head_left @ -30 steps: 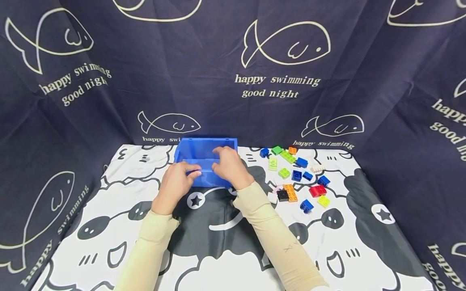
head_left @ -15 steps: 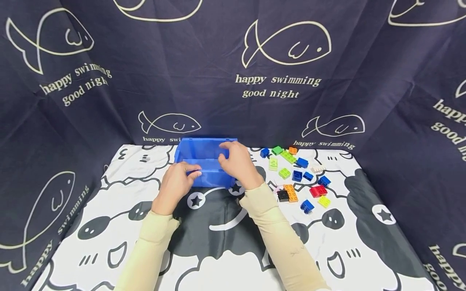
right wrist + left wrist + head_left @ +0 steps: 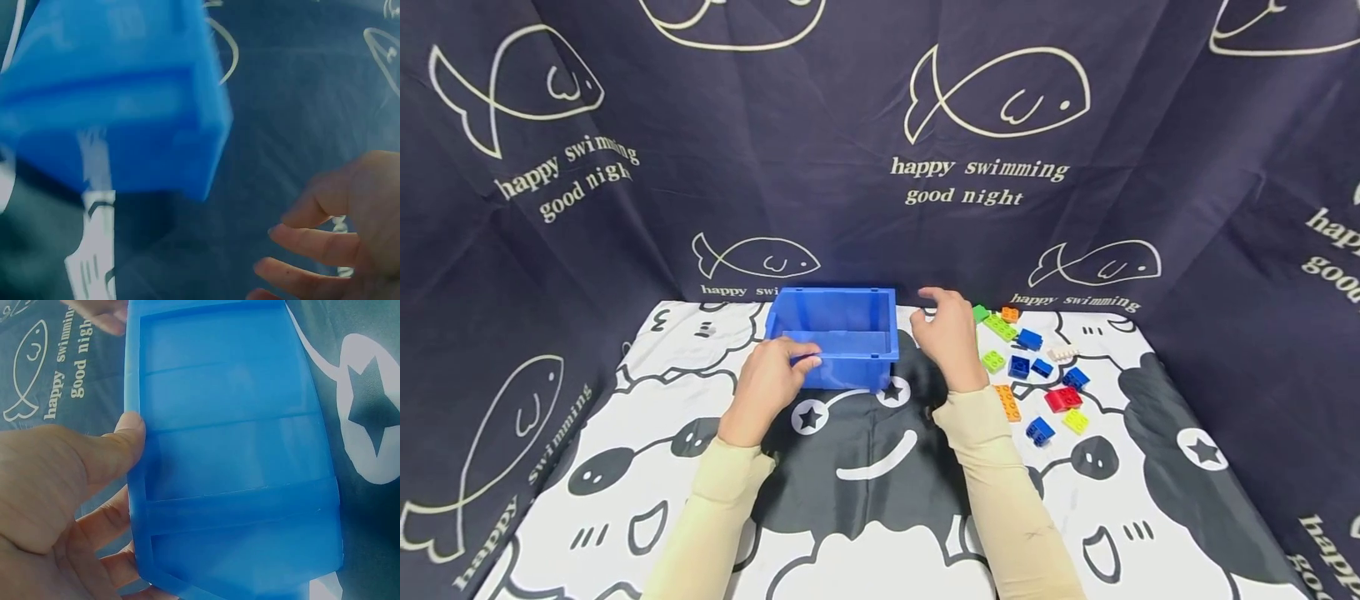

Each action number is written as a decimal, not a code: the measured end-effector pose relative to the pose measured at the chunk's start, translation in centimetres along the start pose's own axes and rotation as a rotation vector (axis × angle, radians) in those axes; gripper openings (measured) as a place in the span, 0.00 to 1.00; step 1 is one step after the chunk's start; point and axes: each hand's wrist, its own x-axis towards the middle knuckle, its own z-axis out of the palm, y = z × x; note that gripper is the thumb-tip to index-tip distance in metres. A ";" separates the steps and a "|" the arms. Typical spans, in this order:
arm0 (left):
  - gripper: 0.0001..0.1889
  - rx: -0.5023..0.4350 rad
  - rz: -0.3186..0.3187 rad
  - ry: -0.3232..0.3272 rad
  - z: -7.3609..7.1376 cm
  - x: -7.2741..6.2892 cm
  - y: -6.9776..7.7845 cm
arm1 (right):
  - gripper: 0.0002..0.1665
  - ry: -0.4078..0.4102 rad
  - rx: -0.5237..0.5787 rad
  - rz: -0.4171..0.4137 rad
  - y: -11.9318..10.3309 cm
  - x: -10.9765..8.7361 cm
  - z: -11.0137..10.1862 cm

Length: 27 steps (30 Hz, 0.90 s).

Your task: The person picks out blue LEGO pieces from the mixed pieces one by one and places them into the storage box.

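A blue plastic bin (image 3: pixel 850 371) stands on the cloth at the back. My left hand (image 3: pixel 770 379) pinches its front rim near the left corner. In the left wrist view the thumb of my left hand (image 3: pixel 69 481) lies on one side of the rim and the fingers on the other. My right hand (image 3: pixel 951 337) hovers between the bin and the loose toy bricks, touching neither. In the right wrist view, the fingers of my right hand (image 3: pixel 331 231) are loosely bent with nothing between them, apart from the bin.
Several toy bricks lie scattered at the right, among them a red brick (image 3: pixel 1063 399), an orange brick (image 3: pixel 1008 403), a blue brick (image 3: pixel 1040 431) and a white brick (image 3: pixel 1063 353). A dark fish-print curtain (image 3: pixel 865 208) hangs behind the patterned cloth (image 3: pixel 820 558).
My right hand has come out of the bin and moved right, toward the bricks, now hiding some of them. My left hand keeps its hold on the rim.
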 end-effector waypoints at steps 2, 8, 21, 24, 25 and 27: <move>0.11 0.001 -0.002 0.000 0.1 0.0 0.0 | 0.25 -0.020 -0.018 0.034 0.9 0.4 0.1; 0.11 0.010 -0.007 0.003 0.2 0.1 0.0 | 0.29 -0.114 -0.095 0.094 2.8 1.7 0.7; 0.10 0.009 0.000 0.018 0.0 -0.1 0.1 | 0.26 -0.246 -0.247 0.090 6.1 4.9 2.8; 0.10 0.009 0.007 0.022 0.0 -0.2 0.1 | 0.06 -0.285 -0.297 0.090 6.3 5.4 2.9; 0.10 0.011 0.005 0.023 0.0 -0.2 0.1 | 0.02 -0.299 -0.308 0.095 6.4 5.6 3.0; 0.10 0.017 0.006 0.024 0.1 -0.1 0.1 | 0.14 -0.319 -0.317 0.112 6.5 6.0 3.2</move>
